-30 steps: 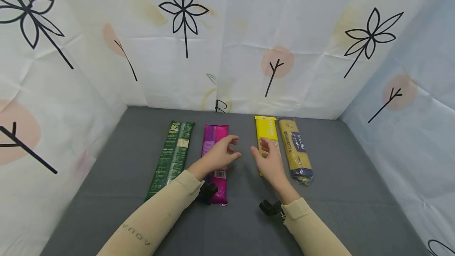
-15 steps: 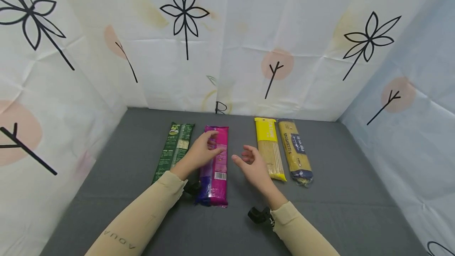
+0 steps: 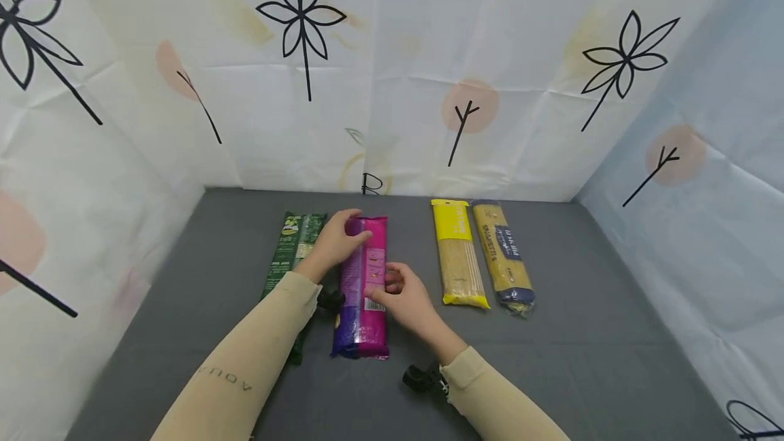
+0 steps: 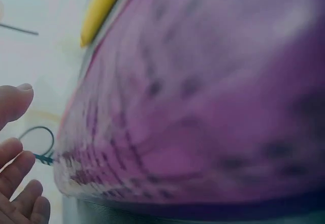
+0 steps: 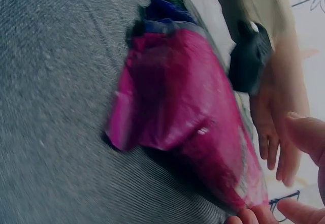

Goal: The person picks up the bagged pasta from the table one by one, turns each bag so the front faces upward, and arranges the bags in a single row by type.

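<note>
A long purple-and-magenta pasta packet (image 3: 361, 332) lies lengthwise on the grey cloth between my two hands. My left hand (image 3: 335, 242) reaches over its far left end, fingers at the top edge and thumb over the front. In the left wrist view, the thumb and fingers (image 4: 20, 168) stand spread off the packet's end. My right hand (image 3: 409, 299) is at the packet's right side, thumb over the barcode, fingers beside the edge. The right wrist view has those fingertips (image 5: 249, 217) right at the magenta side, with the thumb lifted away.
A green spaghetti packet (image 3: 283, 257) lies at left, partly hidden under my left forearm. To the right are a yellow-ended spaghetti packet (image 3: 462, 264) and a blue-labelled spaghetti packet (image 3: 503, 257). Patterned white cloth walls (image 3: 404, 33) enclose the grey-covered table (image 3: 582, 332).
Both hands have moved left, off the yellow packet's side, to the purple-and-magenta packet. The left hand has gone to its far end, the right hand to its right edge. The packets lie much as before.
</note>
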`<state>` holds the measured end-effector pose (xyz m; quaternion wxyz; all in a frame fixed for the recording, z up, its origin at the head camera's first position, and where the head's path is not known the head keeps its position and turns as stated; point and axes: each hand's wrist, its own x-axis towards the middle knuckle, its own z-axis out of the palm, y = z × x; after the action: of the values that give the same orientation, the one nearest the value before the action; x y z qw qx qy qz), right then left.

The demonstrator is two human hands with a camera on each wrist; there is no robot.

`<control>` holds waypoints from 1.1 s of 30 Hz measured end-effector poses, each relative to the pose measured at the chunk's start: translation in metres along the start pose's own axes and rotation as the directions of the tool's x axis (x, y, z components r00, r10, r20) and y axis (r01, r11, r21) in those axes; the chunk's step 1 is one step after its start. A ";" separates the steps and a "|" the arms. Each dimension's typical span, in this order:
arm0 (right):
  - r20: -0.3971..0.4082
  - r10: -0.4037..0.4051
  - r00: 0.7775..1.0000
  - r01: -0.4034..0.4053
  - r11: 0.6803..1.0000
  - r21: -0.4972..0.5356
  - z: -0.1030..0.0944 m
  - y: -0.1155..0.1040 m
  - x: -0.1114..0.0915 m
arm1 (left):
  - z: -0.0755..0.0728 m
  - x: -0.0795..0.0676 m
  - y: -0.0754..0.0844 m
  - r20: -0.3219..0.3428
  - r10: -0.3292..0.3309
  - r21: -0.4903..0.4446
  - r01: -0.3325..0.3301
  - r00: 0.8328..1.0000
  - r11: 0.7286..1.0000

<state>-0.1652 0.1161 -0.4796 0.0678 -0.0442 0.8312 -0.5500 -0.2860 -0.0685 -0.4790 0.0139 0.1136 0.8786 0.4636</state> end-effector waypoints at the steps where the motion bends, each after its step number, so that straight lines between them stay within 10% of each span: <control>1: 0.007 -0.001 1.000 0.001 1.000 -0.010 0.002 0.001 0.001 | 0.000 0.003 -0.002 0.010 -0.006 0.001 0.006 1.000 1.000; 14: 0.024 0.051 0.998 -0.047 0.989 -0.139 0.008 0.006 0.004 | 0.005 0.026 -0.009 0.066 -0.103 0.156 0.092 0.993 0.983; 33: 0.011 0.015 1.000 -0.014 0.990 -0.142 0.009 0.013 0.009 | 0.009 0.034 -0.005 -0.033 -0.164 -0.025 0.164 0.986 0.986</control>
<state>-0.1727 0.1117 -0.4960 0.0736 -0.0462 0.8680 -0.4888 -0.3193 -0.0569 -0.4856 0.0381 0.0326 0.8799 0.4726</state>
